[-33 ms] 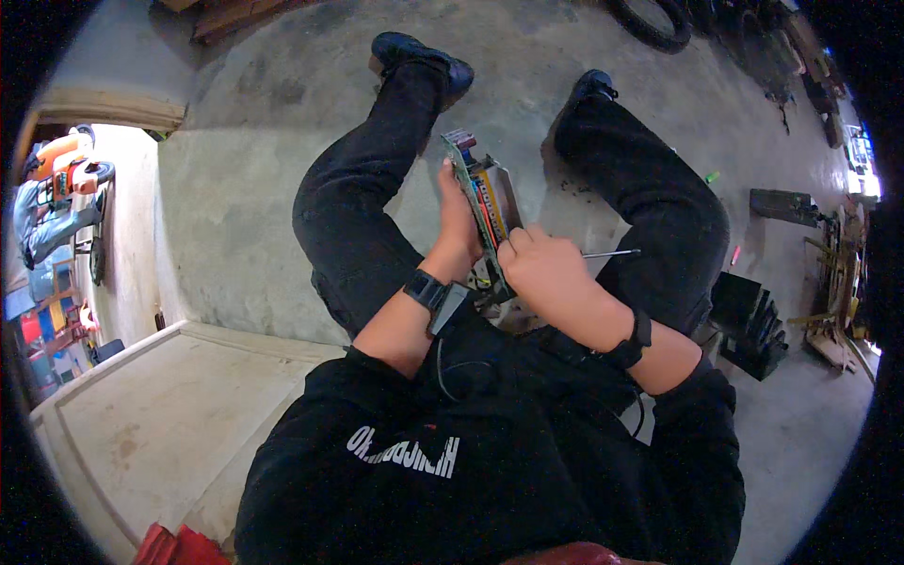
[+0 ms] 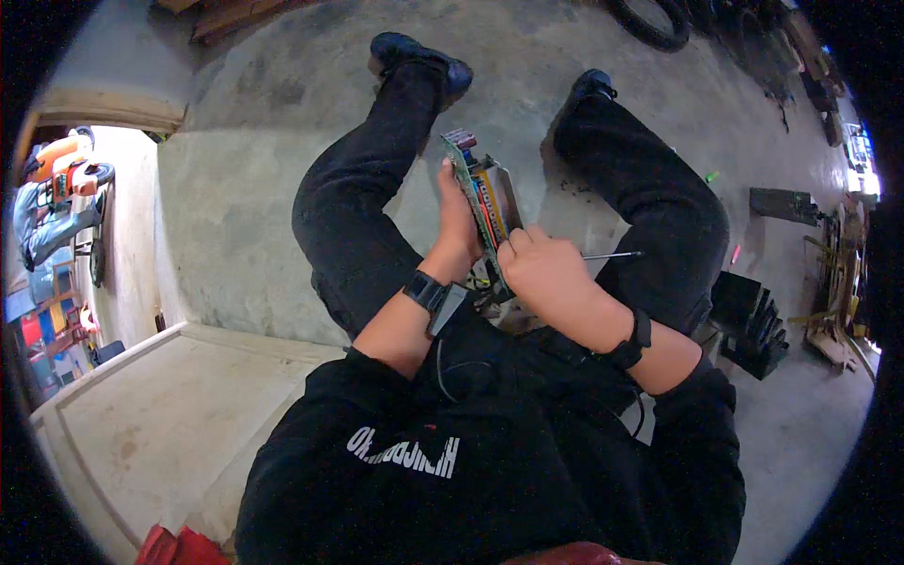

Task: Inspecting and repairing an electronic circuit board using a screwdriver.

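Note:
My left hand [image 2: 455,212] grips a green circuit board [image 2: 482,202] along its left side, holding it upright at a tilt between my legs. The board carries a metal plate, a row of coloured parts and a connector at its top; wires show below it. My right hand [image 2: 551,268] is curled at the board's lower right, closed on a screwdriver [image 2: 612,254] whose metal shaft sticks out to the right. Its fingertips and the screwdriver's handle are hidden behind the hand.
My legs are spread on the concrete floor [image 2: 235,217]. A black stepped object [image 2: 749,330], a dark block [image 2: 783,205] and scrap wood [image 2: 829,301] lie right, a tyre [image 2: 650,28] at the top. A pale framed panel [image 2: 169,433] lies lower left. Beyond a doorway, a person [image 2: 52,226] is beside an orange vehicle [image 2: 66,160].

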Demonstrator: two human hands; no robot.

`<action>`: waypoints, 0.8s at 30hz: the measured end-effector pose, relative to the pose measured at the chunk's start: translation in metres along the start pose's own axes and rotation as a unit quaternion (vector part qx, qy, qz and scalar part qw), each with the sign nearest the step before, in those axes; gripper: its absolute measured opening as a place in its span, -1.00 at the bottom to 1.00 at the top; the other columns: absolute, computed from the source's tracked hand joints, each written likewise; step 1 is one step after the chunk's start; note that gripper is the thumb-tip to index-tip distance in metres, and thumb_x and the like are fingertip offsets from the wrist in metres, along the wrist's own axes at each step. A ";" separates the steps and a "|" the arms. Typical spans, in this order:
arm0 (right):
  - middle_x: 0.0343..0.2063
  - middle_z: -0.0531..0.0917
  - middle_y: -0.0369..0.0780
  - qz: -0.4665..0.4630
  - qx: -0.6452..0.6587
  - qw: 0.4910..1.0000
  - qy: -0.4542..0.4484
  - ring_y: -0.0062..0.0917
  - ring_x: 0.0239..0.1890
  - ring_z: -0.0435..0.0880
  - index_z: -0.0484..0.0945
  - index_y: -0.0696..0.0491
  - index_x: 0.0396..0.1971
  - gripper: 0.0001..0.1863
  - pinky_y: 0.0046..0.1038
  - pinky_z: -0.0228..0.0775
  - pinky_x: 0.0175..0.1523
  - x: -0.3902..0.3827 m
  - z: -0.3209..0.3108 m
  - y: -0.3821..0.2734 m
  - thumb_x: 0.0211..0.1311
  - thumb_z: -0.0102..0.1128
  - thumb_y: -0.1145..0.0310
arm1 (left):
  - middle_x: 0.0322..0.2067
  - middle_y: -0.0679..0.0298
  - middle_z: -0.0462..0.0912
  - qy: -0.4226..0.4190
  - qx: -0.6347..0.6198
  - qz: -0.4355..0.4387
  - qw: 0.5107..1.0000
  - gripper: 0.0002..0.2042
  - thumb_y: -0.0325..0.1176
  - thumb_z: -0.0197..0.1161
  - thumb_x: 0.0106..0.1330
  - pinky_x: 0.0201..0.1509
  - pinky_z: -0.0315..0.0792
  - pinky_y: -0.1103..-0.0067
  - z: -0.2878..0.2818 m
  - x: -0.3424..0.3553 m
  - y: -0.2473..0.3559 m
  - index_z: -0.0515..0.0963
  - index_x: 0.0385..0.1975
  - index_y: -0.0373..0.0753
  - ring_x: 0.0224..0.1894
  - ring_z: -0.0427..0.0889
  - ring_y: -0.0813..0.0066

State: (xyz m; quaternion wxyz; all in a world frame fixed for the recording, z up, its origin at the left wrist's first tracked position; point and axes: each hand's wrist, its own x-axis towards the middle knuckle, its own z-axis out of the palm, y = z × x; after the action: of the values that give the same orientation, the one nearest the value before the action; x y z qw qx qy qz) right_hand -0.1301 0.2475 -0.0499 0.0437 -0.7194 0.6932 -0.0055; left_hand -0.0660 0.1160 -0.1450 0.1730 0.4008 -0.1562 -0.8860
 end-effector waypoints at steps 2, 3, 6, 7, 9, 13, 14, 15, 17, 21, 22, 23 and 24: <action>-0.47 0.51 -0.29 0.005 -0.005 1.000 -0.009 -0.47 -0.32 0.59 0.51 0.05 -0.50 -0.89 -0.45 0.53 -0.44 0.000 0.000 -0.001 -0.09 0.17 0.40 | -0.37 0.23 0.65 -0.017 -0.006 0.003 1.000 -0.33 0.36 -0.28 0.35 -0.25 0.52 0.39 -0.002 0.003 -0.002 0.56 -0.21 -0.14 -0.37 0.62 0.34; -0.47 0.51 -0.29 0.004 -0.006 1.000 -0.012 -0.47 -0.31 0.59 0.51 0.05 -0.50 -0.89 -0.46 0.54 -0.43 -0.001 -0.001 0.000 -0.09 0.17 0.40 | -0.37 0.22 0.65 -0.025 -0.010 0.004 1.000 -0.33 0.36 -0.29 0.35 -0.26 0.52 0.39 -0.003 0.005 -0.003 0.56 -0.20 -0.14 -0.38 0.62 0.34; -0.47 0.51 -0.27 -0.002 -0.001 1.000 -0.013 -0.46 -0.32 0.59 0.51 0.06 -0.49 -0.89 -0.47 0.54 -0.41 -0.001 -0.003 0.001 -0.09 0.17 0.41 | -0.39 0.22 0.64 -0.030 -0.008 0.022 0.999 -0.34 0.34 -0.28 0.37 -0.27 0.52 0.40 -0.008 0.011 -0.007 0.55 -0.19 -0.15 -0.40 0.61 0.34; -0.47 0.51 -0.27 -0.004 0.002 1.000 -0.012 -0.46 -0.32 0.59 0.51 0.07 -0.49 -0.88 -0.47 0.55 -0.40 -0.001 -0.003 0.001 -0.09 0.17 0.41 | -0.39 0.23 0.64 -0.017 -0.011 0.019 1.000 -0.34 0.34 -0.28 0.37 -0.28 0.52 0.40 -0.007 0.012 -0.007 0.55 -0.19 -0.16 -0.41 0.61 0.35; -0.46 0.56 -0.23 -0.010 0.013 1.000 -0.021 -0.43 -0.32 0.61 0.55 0.10 -0.47 -0.87 -0.44 0.56 -0.40 0.000 -0.006 0.002 -0.06 0.16 0.40 | -0.40 0.24 0.64 0.009 -0.017 0.014 1.000 -0.34 0.34 -0.28 0.37 -0.29 0.53 0.41 -0.006 0.012 -0.007 0.54 -0.19 -0.16 -0.42 0.61 0.36; -0.47 0.58 -0.22 -0.015 0.018 1.000 -0.011 -0.42 -0.34 0.62 0.57 0.10 -0.46 -0.86 -0.43 0.56 -0.40 0.001 -0.004 0.004 -0.05 0.16 0.39 | -0.39 0.23 0.64 -0.016 -0.006 0.019 1.000 -0.34 0.34 -0.28 0.37 -0.28 0.53 0.41 -0.002 0.006 -0.004 0.55 -0.19 -0.16 -0.40 0.61 0.36; -0.47 0.58 -0.22 -0.017 0.015 1.000 -0.015 -0.42 -0.35 0.62 0.57 0.10 -0.46 -0.86 -0.43 0.56 -0.40 0.001 -0.004 0.004 -0.05 0.16 0.39 | -0.39 0.23 0.64 -0.013 -0.004 0.019 1.000 -0.34 0.34 -0.28 0.37 -0.28 0.53 0.41 -0.002 0.006 -0.005 0.55 -0.19 -0.16 -0.40 0.61 0.36; -0.48 0.58 -0.22 -0.019 0.011 1.000 -0.019 -0.43 -0.36 0.62 0.57 0.10 -0.46 -0.87 -0.43 0.56 -0.40 0.001 -0.004 0.005 -0.04 0.16 0.39 | -0.39 0.22 0.64 -0.010 -0.002 0.019 1.000 -0.34 0.33 -0.28 0.37 -0.28 0.53 0.41 -0.001 0.006 -0.005 0.55 -0.20 -0.16 -0.40 0.62 0.36; -0.48 0.58 -0.23 -0.028 0.011 0.999 -0.026 -0.42 -0.36 0.62 0.57 0.09 -0.46 -0.87 -0.42 0.57 -0.40 0.001 -0.003 0.006 -0.03 0.15 0.39 | -0.39 0.23 0.64 -0.015 -0.005 0.020 1.000 -0.35 0.33 -0.28 0.38 -0.28 0.53 0.41 -0.002 0.007 -0.005 0.55 -0.20 -0.16 -0.40 0.62 0.36; -0.48 0.59 -0.22 -0.045 0.025 0.998 -0.023 -0.40 -0.36 0.63 0.57 0.09 -0.47 -0.89 -0.40 0.58 -0.38 0.003 -0.001 0.012 -0.01 0.15 0.40 | -0.39 0.23 0.64 -0.024 -0.001 0.029 0.999 -0.35 0.33 -0.27 0.37 -0.28 0.53 0.42 -0.001 0.005 -0.005 0.55 -0.21 -0.16 -0.39 0.62 0.36; -0.48 0.59 -0.22 -0.049 0.031 0.998 -0.017 -0.40 -0.36 0.64 0.57 0.09 -0.47 -0.89 -0.40 0.58 -0.38 0.003 -0.001 0.013 0.00 0.15 0.40 | -0.39 0.23 0.64 -0.021 0.003 0.027 0.999 -0.35 0.33 -0.27 0.37 -0.28 0.52 0.42 0.000 0.004 -0.005 0.55 -0.22 -0.15 -0.39 0.62 0.36; -0.48 0.57 -0.23 -0.046 0.032 0.998 -0.011 -0.41 -0.35 0.63 0.55 0.08 -0.47 -0.90 -0.41 0.56 -0.39 0.002 -0.001 0.013 -0.04 0.16 0.41 | -0.40 0.24 0.64 -0.017 0.007 0.025 1.000 -0.35 0.33 -0.27 0.37 -0.28 0.52 0.42 0.000 0.003 -0.005 0.55 -0.22 -0.15 -0.39 0.62 0.36; -0.49 0.54 -0.24 -0.043 0.032 0.999 -0.006 -0.43 -0.35 0.62 0.53 0.07 -0.48 -0.89 -0.43 0.54 -0.40 0.001 -0.001 0.013 -0.07 0.16 0.41 | -0.40 0.24 0.64 -0.013 0.010 0.023 1.000 -0.35 0.34 -0.27 0.36 -0.28 0.52 0.43 0.000 0.002 -0.005 0.55 -0.22 -0.15 -0.39 0.61 0.36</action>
State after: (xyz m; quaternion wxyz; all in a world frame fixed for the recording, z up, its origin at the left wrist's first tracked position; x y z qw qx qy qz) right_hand -0.1432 0.2457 -0.0501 0.0702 -0.7466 0.6610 -0.0251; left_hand -0.0685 0.1192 -0.1480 0.1874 0.3869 -0.1770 -0.8854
